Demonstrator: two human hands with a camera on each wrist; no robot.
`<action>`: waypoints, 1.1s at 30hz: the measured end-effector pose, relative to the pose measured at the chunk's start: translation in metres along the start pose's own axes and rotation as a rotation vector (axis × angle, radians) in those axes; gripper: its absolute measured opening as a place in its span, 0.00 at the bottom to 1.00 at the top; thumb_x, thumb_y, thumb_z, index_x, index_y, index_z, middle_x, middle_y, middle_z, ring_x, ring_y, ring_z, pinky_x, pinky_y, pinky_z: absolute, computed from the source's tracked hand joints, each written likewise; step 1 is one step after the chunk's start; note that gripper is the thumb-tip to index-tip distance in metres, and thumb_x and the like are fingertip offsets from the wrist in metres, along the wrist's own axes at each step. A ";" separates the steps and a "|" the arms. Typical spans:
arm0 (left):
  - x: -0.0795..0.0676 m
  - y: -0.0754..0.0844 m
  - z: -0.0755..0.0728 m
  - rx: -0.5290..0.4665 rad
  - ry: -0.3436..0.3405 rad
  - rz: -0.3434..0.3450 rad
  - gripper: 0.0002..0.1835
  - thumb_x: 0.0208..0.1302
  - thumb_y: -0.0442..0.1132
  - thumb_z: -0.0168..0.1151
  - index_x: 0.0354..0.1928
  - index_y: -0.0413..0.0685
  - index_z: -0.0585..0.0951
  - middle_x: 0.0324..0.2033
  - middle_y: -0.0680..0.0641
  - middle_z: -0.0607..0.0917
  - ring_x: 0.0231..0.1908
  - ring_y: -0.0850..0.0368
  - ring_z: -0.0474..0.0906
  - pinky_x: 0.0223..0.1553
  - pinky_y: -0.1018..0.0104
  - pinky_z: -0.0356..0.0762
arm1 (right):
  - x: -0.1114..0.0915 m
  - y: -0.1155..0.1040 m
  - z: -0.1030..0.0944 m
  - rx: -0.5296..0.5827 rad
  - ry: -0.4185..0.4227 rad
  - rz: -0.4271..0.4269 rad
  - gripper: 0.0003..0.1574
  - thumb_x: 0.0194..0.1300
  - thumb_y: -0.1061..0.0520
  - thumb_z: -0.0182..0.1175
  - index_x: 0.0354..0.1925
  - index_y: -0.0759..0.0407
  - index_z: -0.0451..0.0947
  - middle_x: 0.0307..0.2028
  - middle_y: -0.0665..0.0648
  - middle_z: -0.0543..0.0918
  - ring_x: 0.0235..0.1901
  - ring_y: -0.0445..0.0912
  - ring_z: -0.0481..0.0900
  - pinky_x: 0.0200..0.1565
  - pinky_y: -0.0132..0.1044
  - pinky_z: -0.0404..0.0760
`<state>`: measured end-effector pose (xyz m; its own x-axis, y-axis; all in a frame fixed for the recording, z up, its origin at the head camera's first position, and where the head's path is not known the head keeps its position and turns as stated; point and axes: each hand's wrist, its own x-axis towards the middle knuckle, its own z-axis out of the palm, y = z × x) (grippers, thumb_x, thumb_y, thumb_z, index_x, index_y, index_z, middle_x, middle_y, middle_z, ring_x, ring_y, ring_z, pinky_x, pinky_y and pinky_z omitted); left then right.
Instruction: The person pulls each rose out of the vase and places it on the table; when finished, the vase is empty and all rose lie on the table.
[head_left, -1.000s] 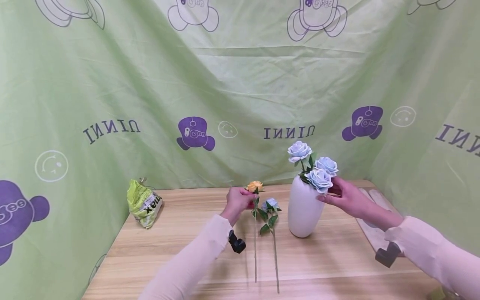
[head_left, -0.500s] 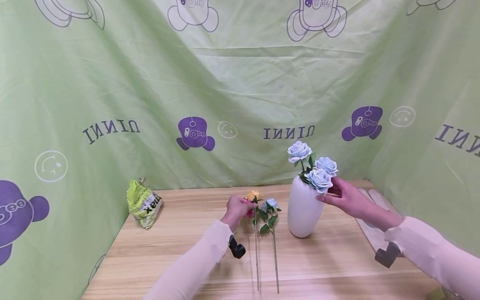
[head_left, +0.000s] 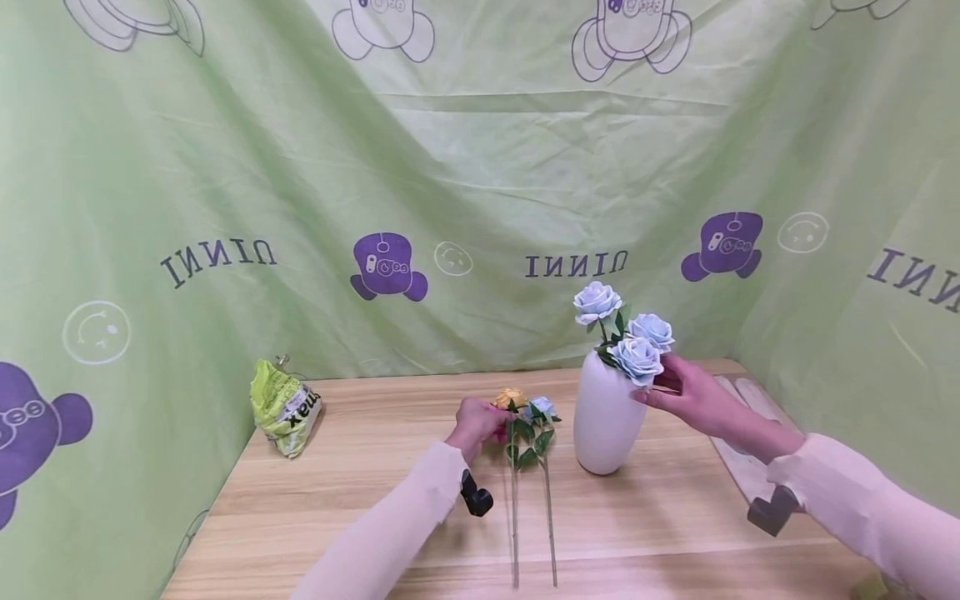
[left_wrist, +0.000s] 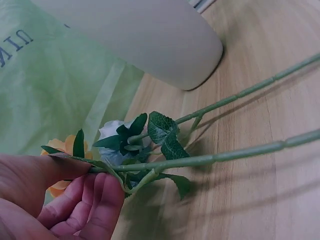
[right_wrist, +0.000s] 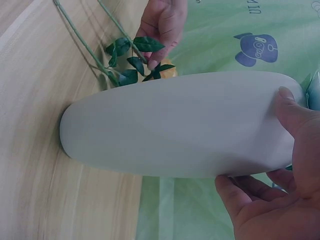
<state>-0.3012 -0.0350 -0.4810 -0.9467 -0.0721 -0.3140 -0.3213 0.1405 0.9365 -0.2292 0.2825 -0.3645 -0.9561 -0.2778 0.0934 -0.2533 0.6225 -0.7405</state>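
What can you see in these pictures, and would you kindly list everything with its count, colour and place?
Vase: one, white, on the table
Blue roses: three, pale blue, in the vase
Orange flower: one, orange, in the left hand
Loose rose: one, pale blue, on the table
Crumpled bag: one, green and white, table's far left
Flat item: count unclear, pale grey, table's right side
Table: one, wood-coloured, below
Printed cloth: green and purple, back and sides
Wrist devices: two, black, at the wrists
Sleeves: two, pale pink
Left hand: one, on the orange flower's stem
Right hand: one, on the vase
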 end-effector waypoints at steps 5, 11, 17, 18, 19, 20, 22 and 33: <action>0.003 -0.002 0.000 -0.033 -0.010 -0.013 0.05 0.55 0.27 0.71 0.32 0.34 0.84 0.27 0.41 0.89 0.19 0.59 0.82 0.24 0.68 0.86 | 0.001 -0.002 0.001 0.000 0.007 -0.015 0.46 0.68 0.51 0.64 0.71 0.72 0.56 0.65 0.77 0.71 0.63 0.70 0.74 0.57 0.52 0.84; 0.004 -0.003 -0.003 -0.082 -0.010 -0.040 0.06 0.55 0.27 0.71 0.33 0.34 0.83 0.26 0.41 0.88 0.17 0.58 0.81 0.28 0.64 0.88 | 0.002 -0.004 -0.001 -0.008 0.018 -0.031 0.45 0.68 0.52 0.64 0.71 0.73 0.56 0.64 0.78 0.72 0.62 0.71 0.74 0.56 0.52 0.84; 0.004 -0.005 -0.008 -0.106 -0.023 -0.052 0.08 0.55 0.27 0.71 0.35 0.33 0.82 0.30 0.37 0.89 0.19 0.57 0.82 0.32 0.61 0.90 | 0.003 -0.004 0.000 0.001 0.012 -0.021 0.46 0.68 0.51 0.65 0.71 0.74 0.56 0.65 0.78 0.71 0.62 0.71 0.74 0.56 0.52 0.84; 0.004 -0.006 -0.009 -0.105 -0.028 -0.050 0.08 0.55 0.27 0.71 0.36 0.33 0.81 0.30 0.36 0.89 0.19 0.57 0.83 0.32 0.61 0.90 | 0.003 -0.004 0.001 0.004 0.011 -0.021 0.46 0.68 0.52 0.65 0.71 0.74 0.56 0.65 0.78 0.71 0.63 0.71 0.74 0.56 0.52 0.84; 0.005 -0.007 -0.010 -0.106 -0.033 -0.048 0.09 0.56 0.27 0.71 0.37 0.32 0.81 0.31 0.35 0.89 0.20 0.57 0.83 0.33 0.61 0.90 | 0.003 -0.004 0.001 0.004 0.011 -0.023 0.45 0.68 0.52 0.65 0.71 0.74 0.56 0.65 0.78 0.71 0.62 0.71 0.74 0.56 0.52 0.84; 0.005 -0.007 -0.011 -0.106 -0.038 -0.048 0.09 0.56 0.27 0.71 0.37 0.31 0.82 0.32 0.35 0.89 0.21 0.57 0.84 0.33 0.61 0.90 | 0.003 -0.004 0.001 0.004 0.011 -0.024 0.45 0.68 0.52 0.64 0.71 0.74 0.56 0.65 0.78 0.71 0.62 0.71 0.74 0.56 0.52 0.84; 0.005 -0.008 -0.012 -0.116 -0.049 -0.048 0.09 0.56 0.26 0.70 0.39 0.29 0.82 0.32 0.34 0.89 0.21 0.56 0.84 0.33 0.61 0.90 | 0.003 -0.004 0.000 -0.003 0.013 -0.023 0.45 0.68 0.52 0.64 0.70 0.74 0.57 0.64 0.78 0.72 0.62 0.71 0.74 0.57 0.53 0.83; 0.006 -0.012 -0.013 -0.151 -0.033 -0.061 0.08 0.56 0.25 0.69 0.37 0.32 0.81 0.25 0.40 0.88 0.18 0.57 0.83 0.34 0.58 0.90 | 0.002 -0.002 0.001 -0.011 0.008 0.002 0.46 0.69 0.50 0.64 0.72 0.71 0.56 0.65 0.77 0.72 0.63 0.70 0.75 0.57 0.54 0.84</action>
<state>-0.3026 -0.0504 -0.4920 -0.9267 -0.0435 -0.3733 -0.3731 -0.0135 0.9277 -0.2306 0.2800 -0.3630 -0.9576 -0.2712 0.0974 -0.2532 0.6307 -0.7335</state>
